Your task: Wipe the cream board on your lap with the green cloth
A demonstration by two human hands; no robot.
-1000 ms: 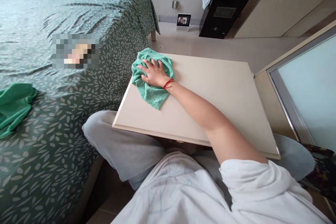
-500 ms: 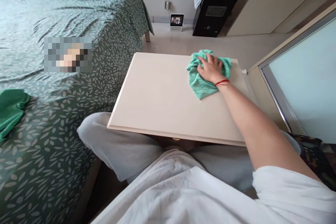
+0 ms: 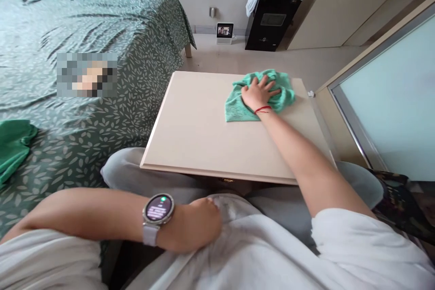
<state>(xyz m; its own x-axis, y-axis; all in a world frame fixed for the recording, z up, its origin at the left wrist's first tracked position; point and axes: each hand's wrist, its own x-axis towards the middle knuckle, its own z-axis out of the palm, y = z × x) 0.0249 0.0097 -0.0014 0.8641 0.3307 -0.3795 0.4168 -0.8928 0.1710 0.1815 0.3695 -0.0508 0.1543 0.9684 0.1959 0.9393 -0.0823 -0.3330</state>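
The right hand (image 3: 258, 94) lies flat with fingers spread on a teal cloth (image 3: 258, 97), pressing it down on the far right part of the pale board (image 3: 204, 131) that serves as a surface across the person's lap. Nothing is gripped; the palm simply bears on the fabric. The left hand (image 3: 197, 229) rests near the body against the white shirt (image 3: 244, 253), fingers curled loosely, holding nothing that I can see, a watch (image 3: 158, 210) on its wrist.

The board appears to sit only on the grey-trousered knees (image 3: 136, 174), so a hard push toward the far right corner could, I think, tip it or slide it off, since the left hand is not steadying it. The cloth lies close to the far edge and might slip over.

The cloth looks soft, like terry or microfibre, bunched under the fingers and trailing a flatter corner toward the near left. A second green cloth (image 3: 13, 145) lies on the bed (image 3: 102, 31) at left.
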